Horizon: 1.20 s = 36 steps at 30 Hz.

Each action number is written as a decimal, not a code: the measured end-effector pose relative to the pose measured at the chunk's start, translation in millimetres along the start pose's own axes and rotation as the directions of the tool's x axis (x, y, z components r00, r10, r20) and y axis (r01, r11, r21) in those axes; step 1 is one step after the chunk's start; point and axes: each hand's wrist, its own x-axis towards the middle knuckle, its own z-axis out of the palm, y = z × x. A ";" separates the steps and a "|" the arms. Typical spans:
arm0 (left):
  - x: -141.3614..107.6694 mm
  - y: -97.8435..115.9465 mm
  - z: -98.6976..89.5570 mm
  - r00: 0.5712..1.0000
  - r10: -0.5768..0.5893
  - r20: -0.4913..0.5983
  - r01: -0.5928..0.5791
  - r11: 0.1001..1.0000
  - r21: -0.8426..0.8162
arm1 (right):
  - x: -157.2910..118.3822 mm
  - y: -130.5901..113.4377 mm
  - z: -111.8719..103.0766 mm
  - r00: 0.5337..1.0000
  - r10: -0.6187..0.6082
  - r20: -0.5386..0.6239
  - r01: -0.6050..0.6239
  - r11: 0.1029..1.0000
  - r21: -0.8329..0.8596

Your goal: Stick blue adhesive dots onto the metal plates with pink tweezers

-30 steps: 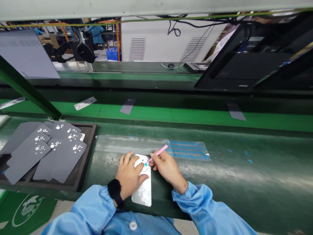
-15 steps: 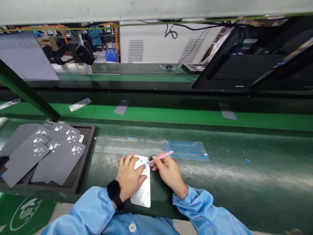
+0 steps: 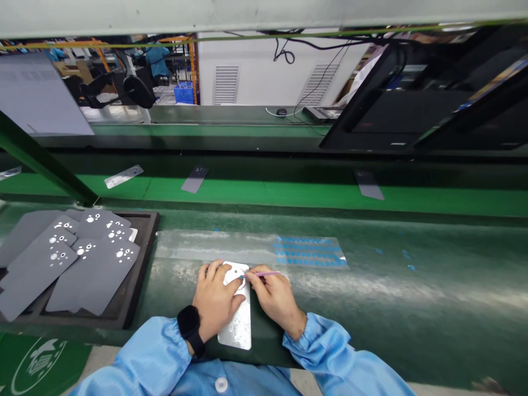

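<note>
Pink slim stick (image 3: pixel 264 273) pinched in the right hand (image 3: pixel 274 297), thumb and fingertips closed on it, remaining fingers curled below. Stick now lies almost level, pointing left; earlier it angled up and away more steeply. Its tip, carrying a tiny blue speck (image 3: pixel 241 276), is over the round ring mark (image 3: pixel 236 276) on the silver-white plate (image 3: pixel 236 327). Cannot tell if the tip touches the plate.

Left hand (image 3: pixel 214 297) rests over the upper end of the plate, fingers slightly spread, fingertips on the plate beside the ring mark. Right hand has come in closer and is now just beside the left. Plate lies lengthwise towards the person on the green bench (image 3: pixel 412 297), its lower end showing below the hands. Black watch (image 3: pixel 189 324) on the left wrist, light blue sleeves (image 3: pixel 317 344) at both arms.

Just beyond the hands is a clear film sheet (image 3: pixel 214 246) with rows of blue dots (image 3: pixel 309 252) at its right end. Loose blue bits (image 3: pixel 406 254) lie on the bench to the right. At left, a black foam tray (image 3: pixel 142 247) holds overlapping gray sheets (image 3: pixel 93 280) with white spots. Gray strips (image 3: pixel 193 179) and a silver strip (image 3: pixel 124 176) lie on the farther green belt. Whole scene sits slightly further left in view than before.
</note>
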 end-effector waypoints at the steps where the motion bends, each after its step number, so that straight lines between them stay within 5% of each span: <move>1: 0.1 0.3 -0.3 1.000 -0.001 0.001 0.001 1.000 0.001 | -0.1 -0.2 0.1 1.000 -0.001 0.001 0.001 1.000 -0.002; 23: 1.2 2.4 0.0 1.000 -0.012 -0.013 0.012 1.000 -0.006 | -6.3 8.1 2.9 0.985 -0.155 -0.081 0.146 0.984 -0.106; 32: -11.0 2.3 -6.1 0.991 -0.107 0.082 0.112 0.992 -0.051 | 7.4 8.6 -4.5 0.991 0.068 -0.112 -0.048 0.985 0.166; 36: -25.3 2.8 -7.7 0.968 -0.182 0.173 0.196 0.978 -0.065 | 26.2 -5.6 -13.9 0.992 0.036 0.121 -0.023 0.993 -0.114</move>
